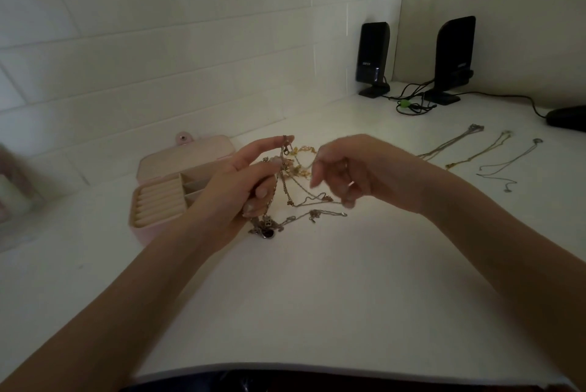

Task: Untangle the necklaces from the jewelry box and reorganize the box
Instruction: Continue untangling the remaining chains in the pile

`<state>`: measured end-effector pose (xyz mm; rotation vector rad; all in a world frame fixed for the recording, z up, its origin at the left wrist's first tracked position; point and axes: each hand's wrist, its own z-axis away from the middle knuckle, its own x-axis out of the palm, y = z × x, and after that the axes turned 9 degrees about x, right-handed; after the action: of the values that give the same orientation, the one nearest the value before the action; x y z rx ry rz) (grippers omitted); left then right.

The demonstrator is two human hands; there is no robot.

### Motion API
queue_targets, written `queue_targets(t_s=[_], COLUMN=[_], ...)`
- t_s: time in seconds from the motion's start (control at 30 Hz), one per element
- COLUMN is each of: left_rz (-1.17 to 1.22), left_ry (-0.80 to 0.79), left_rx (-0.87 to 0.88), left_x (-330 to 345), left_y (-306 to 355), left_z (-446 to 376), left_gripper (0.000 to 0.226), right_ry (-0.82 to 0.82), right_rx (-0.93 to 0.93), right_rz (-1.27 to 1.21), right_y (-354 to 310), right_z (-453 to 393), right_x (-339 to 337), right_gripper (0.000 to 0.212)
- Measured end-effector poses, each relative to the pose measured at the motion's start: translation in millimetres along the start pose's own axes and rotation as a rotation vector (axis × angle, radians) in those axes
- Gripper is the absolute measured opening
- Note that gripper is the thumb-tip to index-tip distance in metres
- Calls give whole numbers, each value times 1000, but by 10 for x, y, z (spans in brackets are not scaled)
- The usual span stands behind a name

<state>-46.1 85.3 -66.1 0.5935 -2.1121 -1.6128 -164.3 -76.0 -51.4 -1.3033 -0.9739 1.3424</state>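
A pink jewelry box lies open on the white table, its ring rolls and small compartments showing, the lid folded back. Just right of it my left hand is raised and holds a tangle of gold and silver necklaces; a chain end is pinched between its upper fingertips and a dark pendant hangs below the palm. My right hand hovers beside the tangle with curled fingers pinching a thin chain strand low down. Part of the tangle rests on the table between my hands.
Three separated necklaces lie stretched out on the table at the right. Two black speakers with cables stand at the back right by the wall. A dark object sits at the far right edge. A blurred item stands at the far left.
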Motion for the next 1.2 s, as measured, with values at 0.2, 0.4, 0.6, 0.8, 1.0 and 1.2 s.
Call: queue_targets(t_s=[0.2, 0.4, 0.6, 0.8, 1.0, 1.2], left_rz=[-75, -319, -349, -350, -415, -475], left_ry=[-53, -69, -22, 104, 130, 163], left_rx=[42, 116, 135, 147, 178, 196], left_x=[39, 99, 107, 90, 106, 109], left_y=[15, -24, -104, -172, -188, -205], left_z=[39, 58, 35, -14, 1, 10], left_gripper=[31, 25, 16, 17, 6, 10], right_ry=[335, 464, 397, 341, 387, 357], right_rx=[24, -7, 20, 18, 52, 124], right_rz=[353, -42, -151, -192, -325, -469], right_y=[137, 82, 136, 153, 152, 168], right_z=[-144, -142, -143, -141, -146, -152], right_x=[148, 168, 167, 228, 269, 264], right_gripper=[31, 33, 16, 15, 28, 35])
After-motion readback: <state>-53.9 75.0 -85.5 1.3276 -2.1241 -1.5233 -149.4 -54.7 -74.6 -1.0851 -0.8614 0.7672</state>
